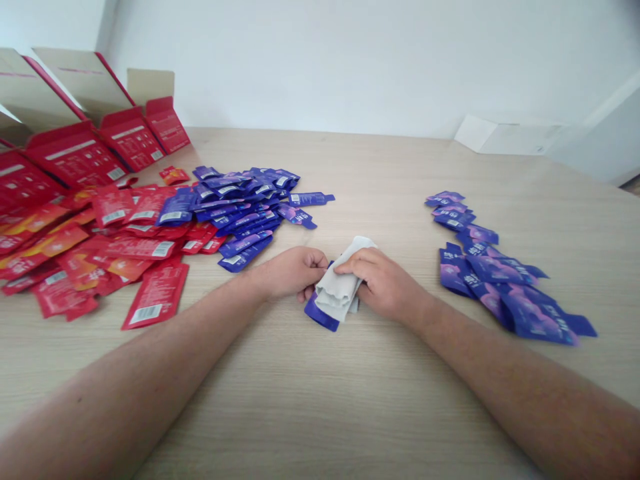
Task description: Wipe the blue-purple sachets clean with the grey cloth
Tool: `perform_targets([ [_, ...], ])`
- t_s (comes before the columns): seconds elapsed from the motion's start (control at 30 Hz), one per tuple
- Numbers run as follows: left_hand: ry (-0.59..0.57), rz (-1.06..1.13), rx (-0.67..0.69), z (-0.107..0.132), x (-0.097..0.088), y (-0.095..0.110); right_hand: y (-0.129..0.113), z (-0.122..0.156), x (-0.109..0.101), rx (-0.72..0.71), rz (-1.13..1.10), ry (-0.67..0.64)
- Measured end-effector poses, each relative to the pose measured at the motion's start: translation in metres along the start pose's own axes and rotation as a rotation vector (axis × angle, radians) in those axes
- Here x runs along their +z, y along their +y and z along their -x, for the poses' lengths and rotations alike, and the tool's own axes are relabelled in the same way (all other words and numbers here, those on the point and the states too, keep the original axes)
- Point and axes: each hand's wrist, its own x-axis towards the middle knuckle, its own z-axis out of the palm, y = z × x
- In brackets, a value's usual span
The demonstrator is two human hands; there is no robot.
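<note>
In the middle of the table, my left hand [299, 272] pinches the edge of a purple sachet [325, 319]. My right hand [383, 280] grips a folded white cloth [345, 283] and presses it over that sachet. Most of the sachet is hidden under the cloth; its lower end and a bit of its upper edge show. To the left lies a pile of purple sachets [245, 213]. On the right, several more purple sachets [505, 267] lie in an overlapping row, their pink-patterned sides facing up.
Red and orange sachets [155, 293] are heaped at the left, next to the purple pile. Behind them stand several open red cardboard boxes [75, 157]. A white folded carton [515, 137] lies at the back right of the table, near the wall.
</note>
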Motion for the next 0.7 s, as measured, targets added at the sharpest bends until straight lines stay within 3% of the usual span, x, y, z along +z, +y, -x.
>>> perform_targets([
  [0.17, 0.069, 0.019, -0.020, 0.000, 0.001, 0.000, -0.025, 0.000, 0.004, -0.092, -0.056, -0.069],
  [0.33, 0.152, -0.030, 0.031, 0.002, 0.003, 0.005, -0.031, 0.000, 0.007, -0.052, -0.012, -0.019],
  [0.53, 0.112, 0.004, -0.004, 0.001, 0.003, 0.005, -0.040, 0.001, 0.012, -0.164, -0.015, -0.100],
  [0.7, 0.134, -0.006, 0.029, 0.002, 0.002, 0.004, -0.032, -0.001, 0.006, -0.064, -0.019, -0.044],
])
